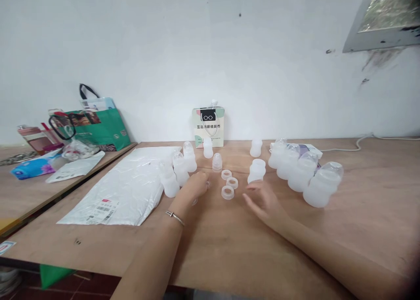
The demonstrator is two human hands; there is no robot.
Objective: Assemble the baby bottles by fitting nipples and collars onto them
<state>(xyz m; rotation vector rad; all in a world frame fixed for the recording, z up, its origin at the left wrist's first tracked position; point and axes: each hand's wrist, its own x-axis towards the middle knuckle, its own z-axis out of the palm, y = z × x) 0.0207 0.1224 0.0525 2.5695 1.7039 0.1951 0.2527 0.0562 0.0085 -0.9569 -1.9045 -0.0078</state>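
My left hand (196, 185) is curled down on the table, its fingertips mostly hidden, with a small clear plastic piece (208, 185) at them. Another clear piece (194, 201) shows under that wrist. My right hand (265, 204) has thumb and fingers apart beside an open frosted baby bottle (256, 170); no grip on it is visible. Between my hands lie white bottle rings (227, 192), with a clear-domed bottle top (217, 162) behind them. Capped baby bottles stand in a row on the left (169, 179) and on the right (320, 185).
A white mailing bag (127, 182) lies flat at the left. Against the wall stands a paper bag (208, 128) with a bottle behind its front. Two more uncapped bottles, one left (208, 148) and one right (256, 147), stand farther back. A white cable (357, 140) runs along the wall.
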